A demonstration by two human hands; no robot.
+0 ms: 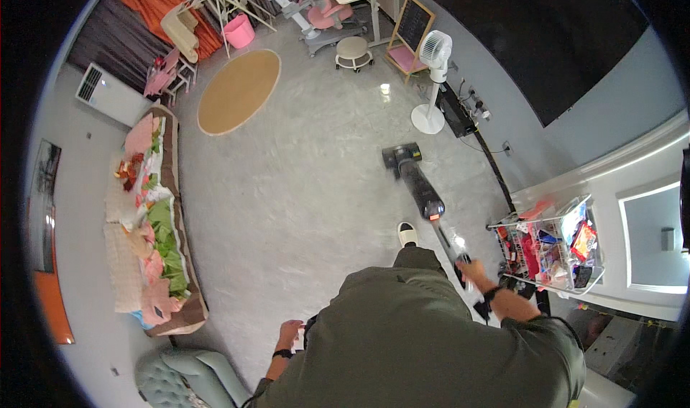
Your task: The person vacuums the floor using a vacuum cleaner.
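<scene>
My right hand [472, 271] is closed around the handle of a dark upright floor cleaner [422, 192]. The cleaner slants away from me, and its wide black head [401, 154] rests on the grey floor [287, 207]. Down at my left side, my left hand [290, 330] is bent in by my waist with its fingers curled. Something small and whitish shows beside those fingers, partly hidden by my dark green shirt [424, 343]. One foot in a black-and-white slipper [407, 234] shows just left of the cleaner's shaft.
A white fan [429, 119] stands ahead on the right, near cables by the wall. Close on my right is a loaded wire cart [546, 246]. A sofa [188, 278] with cloths lines the left. Farther off are a tan round mat [239, 92], stool [353, 52] and pink chair [327, 11].
</scene>
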